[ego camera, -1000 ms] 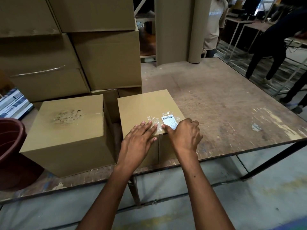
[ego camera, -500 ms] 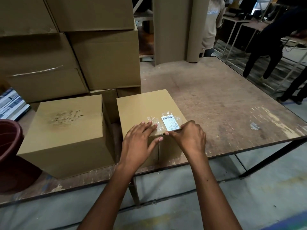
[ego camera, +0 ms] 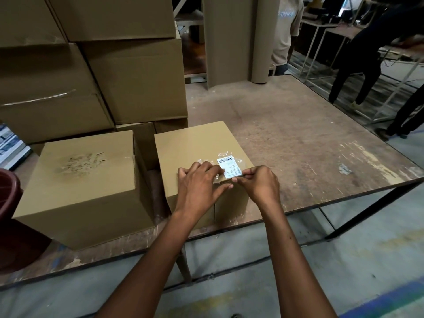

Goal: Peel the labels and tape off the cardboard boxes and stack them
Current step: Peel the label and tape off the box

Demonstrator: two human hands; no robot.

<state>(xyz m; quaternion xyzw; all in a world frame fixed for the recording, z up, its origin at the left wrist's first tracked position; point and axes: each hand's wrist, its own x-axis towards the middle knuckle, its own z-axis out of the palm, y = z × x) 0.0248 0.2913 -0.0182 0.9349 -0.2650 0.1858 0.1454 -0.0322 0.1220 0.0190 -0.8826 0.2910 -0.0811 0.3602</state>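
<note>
Right hand is pinching the near edge of the label, while your left hand is pressing flat-fingered on the small box so it is staying put on the tabletop. Stacked cartons are crowding behind; nothing is blocking the peel.

The view is dim and warm-toned, with soft light falling from above onto the middle of the frame. The counter top shows pale worn patches at right. Deep shadow fills the upper right and the gap between boxes. Straight edges bow outward toward the corners, and the far background looks slightly soft.
</note>
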